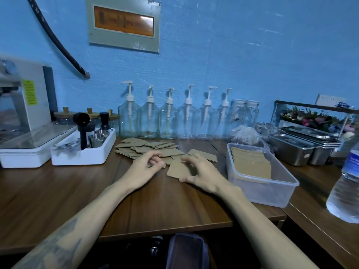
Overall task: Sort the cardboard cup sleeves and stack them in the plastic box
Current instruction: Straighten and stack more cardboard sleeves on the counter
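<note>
at the centre of the frame both bare hands hover over a wooden table point(58, 191). the right hand point(202, 174) has its fingers curled over a flat cardboard cup sleeve point(177, 170), thumb at the sleeve's near edge, so it looks to be grasping that sleeve, though the contact is partly hidden by the fingers. the left hand point(144, 165) sits just left of it with fingers loosely curled; whether it pinches anything cannot be told, as the fingertips are blurred. behind the hands, a loose pile of sleeves point(147, 147) lies scattered on the table, overlapping. to the right of centre stands the clear plastic box point(272, 193), with a stack of sleeves point(252, 164) leaning inside it toward its far end. along the blue wall in the middle of the frame runs a row of clear pump bottles point(169, 115). at the left edge sits a white espresso machine point(23, 113), with a white tray of metal tools point(85, 150) beside it. steel pans point(303, 146) are at right, a water bottle point(345, 183) at the right edge.
</note>
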The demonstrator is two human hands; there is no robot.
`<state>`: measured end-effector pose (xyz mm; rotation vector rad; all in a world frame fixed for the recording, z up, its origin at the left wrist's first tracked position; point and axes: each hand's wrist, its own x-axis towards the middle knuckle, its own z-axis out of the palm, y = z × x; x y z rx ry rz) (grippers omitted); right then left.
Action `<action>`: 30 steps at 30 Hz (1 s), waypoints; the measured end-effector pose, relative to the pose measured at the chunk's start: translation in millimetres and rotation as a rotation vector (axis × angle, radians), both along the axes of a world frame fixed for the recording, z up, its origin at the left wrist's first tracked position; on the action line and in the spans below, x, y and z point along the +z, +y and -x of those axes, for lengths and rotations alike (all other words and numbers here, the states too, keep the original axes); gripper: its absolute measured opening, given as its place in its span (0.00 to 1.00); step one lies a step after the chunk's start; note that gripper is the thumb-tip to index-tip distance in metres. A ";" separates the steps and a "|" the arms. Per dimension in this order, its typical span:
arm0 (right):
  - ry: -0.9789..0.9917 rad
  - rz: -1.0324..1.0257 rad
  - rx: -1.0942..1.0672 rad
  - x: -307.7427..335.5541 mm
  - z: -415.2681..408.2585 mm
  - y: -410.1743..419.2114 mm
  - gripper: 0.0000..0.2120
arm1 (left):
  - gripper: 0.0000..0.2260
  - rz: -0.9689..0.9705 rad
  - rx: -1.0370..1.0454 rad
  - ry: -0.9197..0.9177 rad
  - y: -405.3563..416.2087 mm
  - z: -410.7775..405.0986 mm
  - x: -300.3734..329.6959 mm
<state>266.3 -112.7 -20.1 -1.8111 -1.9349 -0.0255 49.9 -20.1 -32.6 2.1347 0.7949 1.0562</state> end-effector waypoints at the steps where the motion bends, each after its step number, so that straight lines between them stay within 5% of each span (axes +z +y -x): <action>1: -0.003 -0.038 0.061 -1.2 3.8 3.3 0.32 | 0.14 0.033 -0.011 -0.016 0.4 0.6 0.4; 10: -0.211 -0.244 0.196 -2.2 16.1 24.3 0.37 | 0.12 0.108 -0.044 -0.100 11.3 4.8 -2.8; 17: 0.216 -0.211 0.018 -7.4 2.7 38.3 0.13 | 0.12 0.060 0.040 -0.112 13.1 9.0 -1.5; 23: 0.301 -0.194 0.088 -12.1 2.8 39.0 0.12 | 0.11 0.107 0.040 -0.073 9.7 8.2 -1.1; 30: 0.046 -0.047 -0.108 -18.8 -19.2 24.0 0.18 | 0.12 0.155 0.122 -0.138 2.8 9.8 4.1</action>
